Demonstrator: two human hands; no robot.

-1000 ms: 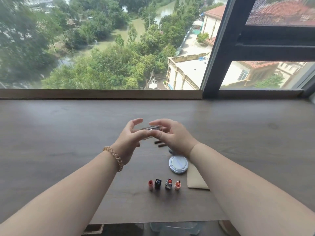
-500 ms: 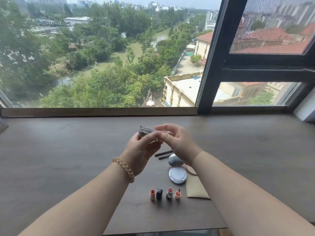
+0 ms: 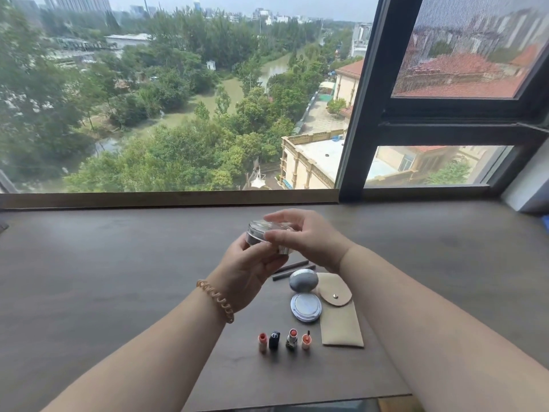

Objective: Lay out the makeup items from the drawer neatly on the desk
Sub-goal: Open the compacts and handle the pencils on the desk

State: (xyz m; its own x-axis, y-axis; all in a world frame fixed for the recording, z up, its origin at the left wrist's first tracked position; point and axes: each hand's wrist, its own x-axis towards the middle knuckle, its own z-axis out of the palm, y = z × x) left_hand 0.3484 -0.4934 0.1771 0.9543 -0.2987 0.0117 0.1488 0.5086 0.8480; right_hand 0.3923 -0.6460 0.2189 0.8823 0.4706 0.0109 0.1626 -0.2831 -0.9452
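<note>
A round clear-topped makeup jar [image 3: 258,232] hangs in the air above the dark desk [image 3: 118,278]. My left hand [image 3: 248,272] cups it from below and my right hand [image 3: 306,237] grips its lid from above. Below them lie two dark pencils [image 3: 292,269], a grey rounded compact [image 3: 303,280] and a flat silver-blue compact [image 3: 306,307]. A beige snap pouch [image 3: 340,319] lies to their right. Nearer me, several small lipsticks [image 3: 283,340] stand in a row.
The wooden window sill [image 3: 166,199] and a black window frame [image 3: 356,144] run along the desk's far edge. A white wall corner [image 3: 528,191] stands at the far right. The desk's front edge [image 3: 297,401] is just under my forearms.
Both hands have turned the jar so its clear top shows, with my right hand now over the lid. The camera has tilted up, showing more window and less of the front edge.
</note>
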